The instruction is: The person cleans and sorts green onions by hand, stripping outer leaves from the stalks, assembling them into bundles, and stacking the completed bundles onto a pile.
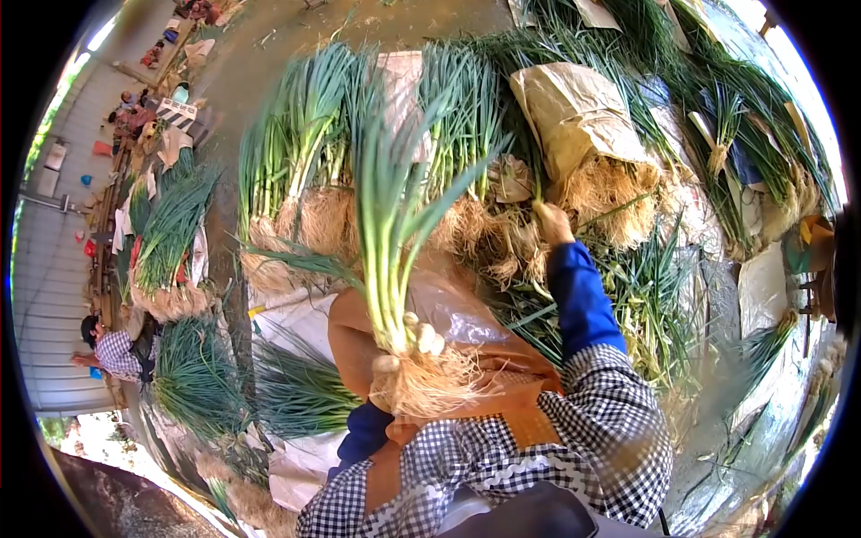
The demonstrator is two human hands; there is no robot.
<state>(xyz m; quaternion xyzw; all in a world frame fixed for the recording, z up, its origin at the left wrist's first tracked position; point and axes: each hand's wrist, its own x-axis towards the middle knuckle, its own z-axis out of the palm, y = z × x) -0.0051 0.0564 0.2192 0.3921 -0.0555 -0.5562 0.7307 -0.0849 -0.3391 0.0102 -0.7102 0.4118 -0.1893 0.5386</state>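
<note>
A bunch of spring onions [390, 260] stands upright in front of my body, leaves up and long pale roots [430, 381] down. My left hand [421, 339] is closed around its white base, partly hidden by roots and stalks. My right hand [556, 224] reaches forward, fingers closed on a thin green stalk [538, 184]. It is beside a paper-wrapped bundle [583, 117] whose roots hang out toward me. Left of that hand lie loose roots and a dry, leafy clump [511, 179]. An orange-brown apron [466, 309] covers my lap under the bunch.
Rows of spring onion bundles [300, 125] lie ahead, with more piles [762, 108] at right. Trimmed leaves [646, 314] litter the floor by my right arm. At left, a co-worker in a checked top [117, 354] is beside another pile [197, 377].
</note>
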